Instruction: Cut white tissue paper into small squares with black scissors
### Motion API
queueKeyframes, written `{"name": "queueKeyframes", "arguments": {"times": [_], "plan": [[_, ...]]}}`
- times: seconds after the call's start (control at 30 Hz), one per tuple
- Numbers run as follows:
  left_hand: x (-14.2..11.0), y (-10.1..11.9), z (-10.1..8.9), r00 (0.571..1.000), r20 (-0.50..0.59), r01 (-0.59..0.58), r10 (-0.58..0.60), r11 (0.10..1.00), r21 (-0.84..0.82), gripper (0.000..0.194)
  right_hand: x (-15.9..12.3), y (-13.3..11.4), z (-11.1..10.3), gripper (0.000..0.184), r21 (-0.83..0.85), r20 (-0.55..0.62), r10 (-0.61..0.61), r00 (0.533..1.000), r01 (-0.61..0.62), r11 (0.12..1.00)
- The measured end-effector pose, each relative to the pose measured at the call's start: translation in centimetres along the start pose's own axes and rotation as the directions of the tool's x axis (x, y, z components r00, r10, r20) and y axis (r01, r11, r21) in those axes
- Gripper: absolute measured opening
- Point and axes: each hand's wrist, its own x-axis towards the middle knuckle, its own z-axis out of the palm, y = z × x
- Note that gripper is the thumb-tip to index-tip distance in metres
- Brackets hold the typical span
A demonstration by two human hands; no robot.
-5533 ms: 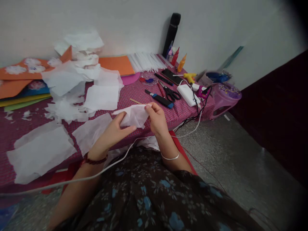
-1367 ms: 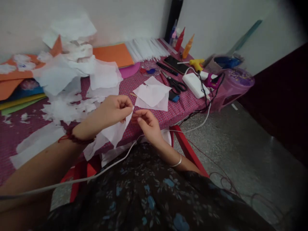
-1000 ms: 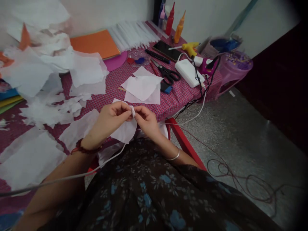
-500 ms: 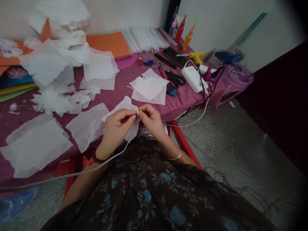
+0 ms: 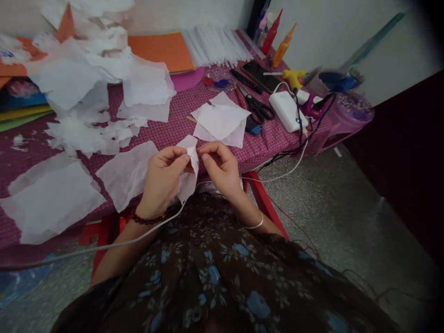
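Observation:
In the head view my left hand (image 5: 164, 178) pinches a sheet of thin white tissue paper (image 5: 187, 187), whose lower part hangs below the fingers at the table's front edge. A crumpled edge of the sheet stands up between my hands. My right hand (image 5: 222, 169) is close to that edge, thumb and forefinger drawn together in a pinch. Whether a small bit of paper sits between them I cannot make out. Close by on the table lie another tissue sheet (image 5: 126, 173) and a small stack of white squares (image 5: 222, 118).
Black-handled scissors (image 5: 258, 106), a white power bank (image 5: 287, 111) with cables, a phone (image 5: 262, 76) and a yellow glue gun (image 5: 293, 78) are at the right. Torn paper scraps (image 5: 86, 134) and a tissue sheet (image 5: 52, 199) lie left. A white cable (image 5: 138, 238) crosses my left forearm.
My hands have parted slightly, and the right fingertips have come away from the left ones. More of the crumpled paper edge now shows between them. The whole view has shifted a little.

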Motion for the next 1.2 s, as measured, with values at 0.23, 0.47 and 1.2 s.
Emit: {"name": "queueKeyframes", "arguments": {"times": [0.23, 0.47, 1.2], "plan": [[-0.6, -0.4, -0.6, 0.998, 0.018, -0.062, 0.061, 0.994, 0.087, 0.002, -0.2, -0.8, 0.1, 0.007, -0.146, 0.066, -0.075, 0.995, 0.084, 0.986], [-1.1, -1.1, -1.5, 0.993, 0.080, -0.099, 0.087, 0.983, 0.153, 0.003, -0.1, -0.4, 0.4, 0.006, -0.109, 0.074, 0.003, 0.997, 0.005, 0.994], [-2.1, 0.1, -2.6, 0.929, 0.199, -0.368, 0.311, 0.812, 0.453, 0.005, -0.4, 0.1, 1.5, 0.022, 0.257, 0.232, 0.229, 0.945, -0.287, 0.923]]}}
